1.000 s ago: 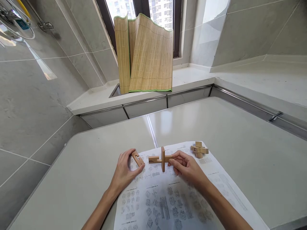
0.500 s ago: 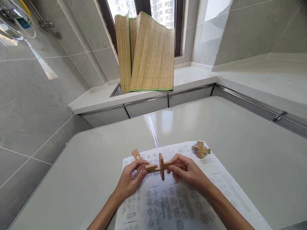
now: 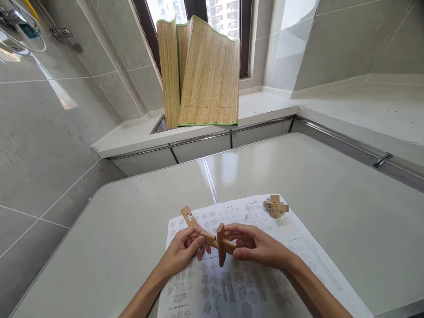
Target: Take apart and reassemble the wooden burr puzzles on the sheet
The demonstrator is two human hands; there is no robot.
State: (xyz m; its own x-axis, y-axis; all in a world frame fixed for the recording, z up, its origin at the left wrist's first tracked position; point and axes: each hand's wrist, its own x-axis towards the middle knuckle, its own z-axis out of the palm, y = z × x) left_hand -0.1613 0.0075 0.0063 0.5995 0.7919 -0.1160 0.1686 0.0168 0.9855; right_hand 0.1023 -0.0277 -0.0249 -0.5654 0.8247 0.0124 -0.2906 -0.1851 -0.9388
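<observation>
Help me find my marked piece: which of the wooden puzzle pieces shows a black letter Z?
The small assembled wooden cross lying alone on the printed paper sheet, beyond the right hand. The held crossed pieces show no Z.

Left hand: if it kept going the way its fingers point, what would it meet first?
The left hand points right; it would probably first meet the wooden cross it already pinches, then the right hand just behind.

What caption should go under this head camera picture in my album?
Two hands, left hand and right hand, hold a crossed wooden puzzle above a printed sheet.
</observation>
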